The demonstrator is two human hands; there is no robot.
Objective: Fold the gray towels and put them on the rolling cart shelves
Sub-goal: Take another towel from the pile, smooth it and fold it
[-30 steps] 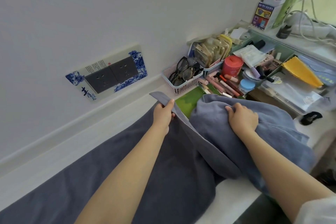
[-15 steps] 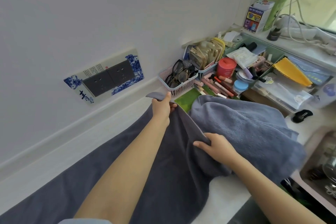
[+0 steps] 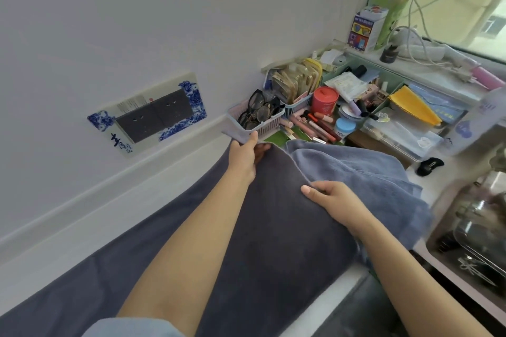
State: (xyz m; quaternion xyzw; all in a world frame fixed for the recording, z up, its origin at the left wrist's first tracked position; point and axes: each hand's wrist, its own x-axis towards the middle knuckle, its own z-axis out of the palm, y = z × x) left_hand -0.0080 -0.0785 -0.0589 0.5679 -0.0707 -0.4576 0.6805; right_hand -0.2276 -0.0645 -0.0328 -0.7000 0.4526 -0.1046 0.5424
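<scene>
A white counter [image 3: 68, 249] carries the dark gray towel [image 3: 273, 241], perhaps partly overhanging.

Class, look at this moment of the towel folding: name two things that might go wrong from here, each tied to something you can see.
1. The left hand grips the dark gray towel's far corner right against the basket of eyeglasses; a further pull may knock it over.
2. The lighter gray towel lies bunched beside the cosmetics while the right hand pinches the dark towel's edge; dragging may sweep them off.
</scene>
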